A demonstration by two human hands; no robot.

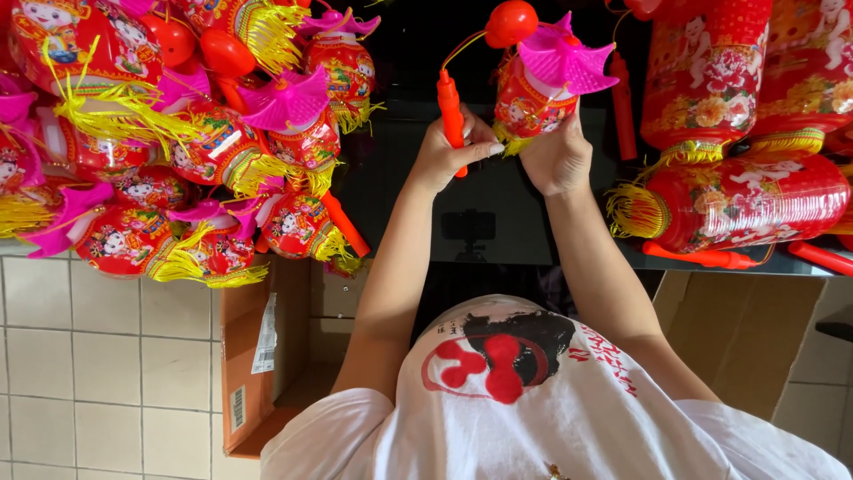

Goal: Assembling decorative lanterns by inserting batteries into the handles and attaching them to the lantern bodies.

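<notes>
**A little lantern in my two hands**

I hold a small red lantern (pixel 533 105) up in front of me. It has a pink pointed top (pixel 566 55) and yellow fringe along the bottom. A thin yellow string runs from the lantern to an orange stick (pixel 451 111), and a round red ball (pixel 511 22) sits where the string bends, just above the lantern.

My left hand (pixel 449 153) is curled shut around the orange stick. My right hand (pixel 558 156) is under the lantern, and my fingers wrap around its belly from below. I cannot see all my fingertips, but the hand looks closed on it.

I think the lantern is very light, because it looks like thin plastic and is hollow inside. It feels like a thing that can dent if I squeeze hard, so a soft hold is best. The fringe is floppy and could tear, and the pink top has thin points that could bend. The belly is smooth and a bit slippery, I guess. The stick is stiff and is the safest place to grab. The string looks weak, so I do not want to pull on it.

To the left of my lantern lies a big pile of lanterns (pixel 204 151) just like it. To the right of my lantern lie big long red lanterns (pixel 746 200). Below it, near my white shirt (pixel 533 409), stands an open cardboard box (pixel 253 356) on a tiled floor (pixel 89 356).
</notes>
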